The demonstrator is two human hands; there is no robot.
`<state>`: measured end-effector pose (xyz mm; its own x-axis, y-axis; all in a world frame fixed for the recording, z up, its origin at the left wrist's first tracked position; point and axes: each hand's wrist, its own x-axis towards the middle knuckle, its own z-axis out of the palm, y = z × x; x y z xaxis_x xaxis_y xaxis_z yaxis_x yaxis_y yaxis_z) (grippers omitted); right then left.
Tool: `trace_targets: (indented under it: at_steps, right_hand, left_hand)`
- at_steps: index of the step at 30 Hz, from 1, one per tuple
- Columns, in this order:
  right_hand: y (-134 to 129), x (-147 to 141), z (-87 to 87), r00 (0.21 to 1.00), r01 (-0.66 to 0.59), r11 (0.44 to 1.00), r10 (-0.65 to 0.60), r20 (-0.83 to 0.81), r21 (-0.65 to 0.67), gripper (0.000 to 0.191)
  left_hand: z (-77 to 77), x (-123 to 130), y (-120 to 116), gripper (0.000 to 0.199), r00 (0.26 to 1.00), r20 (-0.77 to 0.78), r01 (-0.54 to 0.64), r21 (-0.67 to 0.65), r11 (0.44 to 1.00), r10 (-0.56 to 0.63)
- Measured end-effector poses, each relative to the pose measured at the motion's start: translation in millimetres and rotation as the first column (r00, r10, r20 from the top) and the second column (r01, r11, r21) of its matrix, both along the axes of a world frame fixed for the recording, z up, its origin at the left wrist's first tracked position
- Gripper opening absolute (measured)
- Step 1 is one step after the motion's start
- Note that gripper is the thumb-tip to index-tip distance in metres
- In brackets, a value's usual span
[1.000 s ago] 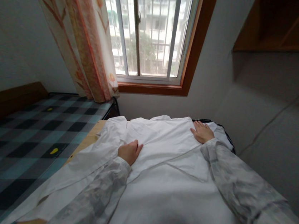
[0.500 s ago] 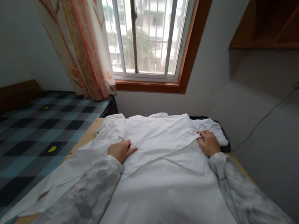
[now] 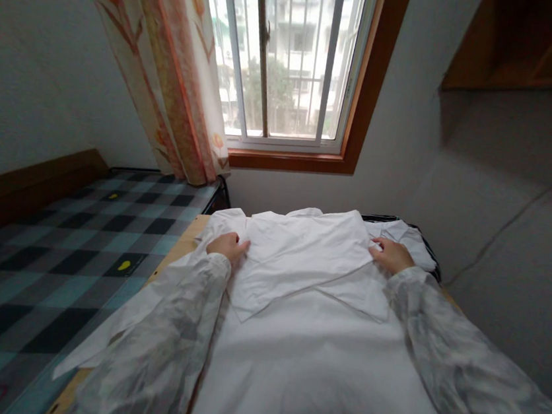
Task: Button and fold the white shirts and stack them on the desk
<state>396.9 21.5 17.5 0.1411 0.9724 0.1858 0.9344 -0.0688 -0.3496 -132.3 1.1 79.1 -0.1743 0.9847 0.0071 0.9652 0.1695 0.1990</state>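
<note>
A white shirt lies spread over a wooden board, its far part folded across into a layered flap. My left hand is closed at the left edge of this flap, thumb and fingers pinching the cloth. On the opposite side, my right hand pinches the flap's right edge, fingertips partly hidden. One white sleeve trails down to the left beneath my left forearm. Creases run diagonally across the folded layer.
Left of the board stands a bed with a checked cover. More white cloth rests on a black striped item at the far right. Beyond are a window, a flowered curtain and a wall shelf. A cable hangs along the wall.
My left hand has moved away from me, up the flap's left edge, and now pinches cloth there. My right hand stays at the right edge. The view has shifted slightly left.
</note>
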Motion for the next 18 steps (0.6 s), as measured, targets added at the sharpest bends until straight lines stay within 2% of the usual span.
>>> trace_targets:
  at_steps: [3, 7, 9, 11, 14, 16, 18]
  right_hand:
    - [-3, -2, -7.5, 1.000, -0.015, 0.998, 0.015, -0.006, 0.059, 0.046]
    - [-11, 0, -15.3, 0.998, 0.027, 0.990, -0.020, -0.051, 0.137, 0.039]
    - [-17, -5, -10.9, 1.000, 0.029, 0.984, -0.029, 0.001, 0.173, 0.039]
    - [-25, -16, -0.8, 0.996, -0.022, 0.967, -0.002, 0.092, 0.254, 0.044]
    - [-43, -49, 14.4, 0.968, -0.227, 0.909, 0.172, 0.181, 0.351, 0.058]
    - [-58, -80, 16.0, 0.904, -0.423, 0.856, 0.379, 0.196, 0.298, 0.062]
    - [-72, -111, 8.0, 0.816, -0.577, 0.796, 0.550, 0.181, 0.184, 0.068]
  left_hand:
    - [-10.1, -5, 14, 0.034, 0.997, 0.068, 0.047, -0.026, 0.999, -0.045]
    - [-22.2, -15, 12, 0.032, 0.987, 0.148, 0.053, 0.058, 0.997, -0.062]
    - [-22.8, -18, 8, 0.035, 0.983, 0.179, 0.024, 0.087, 0.996, -0.039]
    - [-19.9, -21, 4, 0.041, 0.976, 0.217, 0.024, 0.050, 0.998, -0.035]
    - [-13.3, -24, 0, 0.046, 0.955, 0.286, 0.097, -0.054, 0.994, -0.078]
    - [-10.1, -25, -2, 0.045, 0.945, 0.309, 0.135, -0.063, 0.989, -0.109]
    - [-8.7, -25, -4, 0.046, 0.943, 0.305, 0.151, -0.041, 0.988, -0.132]
